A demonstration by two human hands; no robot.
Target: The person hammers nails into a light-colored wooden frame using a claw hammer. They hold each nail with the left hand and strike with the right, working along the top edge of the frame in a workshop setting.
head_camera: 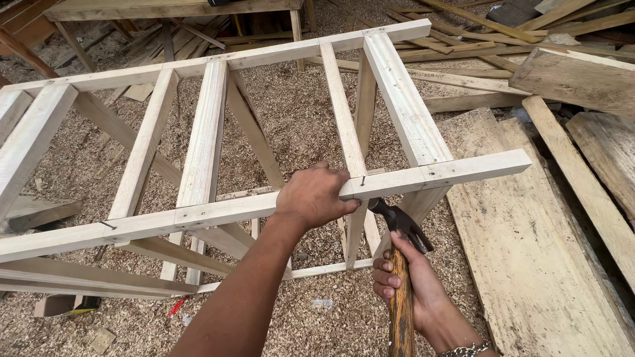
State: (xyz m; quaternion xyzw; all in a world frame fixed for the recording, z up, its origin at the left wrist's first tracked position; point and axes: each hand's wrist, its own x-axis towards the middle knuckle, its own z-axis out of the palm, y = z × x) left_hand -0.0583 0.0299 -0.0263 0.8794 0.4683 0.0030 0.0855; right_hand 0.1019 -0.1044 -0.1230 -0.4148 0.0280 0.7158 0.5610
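A pale wooden frame (205,132) of rails and cross slats stands in front of me. My left hand (314,195) grips its near rail from above, next to a nail (362,180) that sticks up from the rail at a slat joint. My right hand (407,277) holds a claw hammer (400,228) by its brown wooden handle, just below the rail, with the dark head close under the nail spot. A bracelet is on my right wrist. Another bent nail (107,225) lies on the rail at the left.
Sawdust and wood shavings (297,112) cover the ground. Wide planks (529,251) lie on the right, more boards (582,79) are stacked at the upper right. A wooden table (165,10) stands at the back. Offcuts lie at the lower left.
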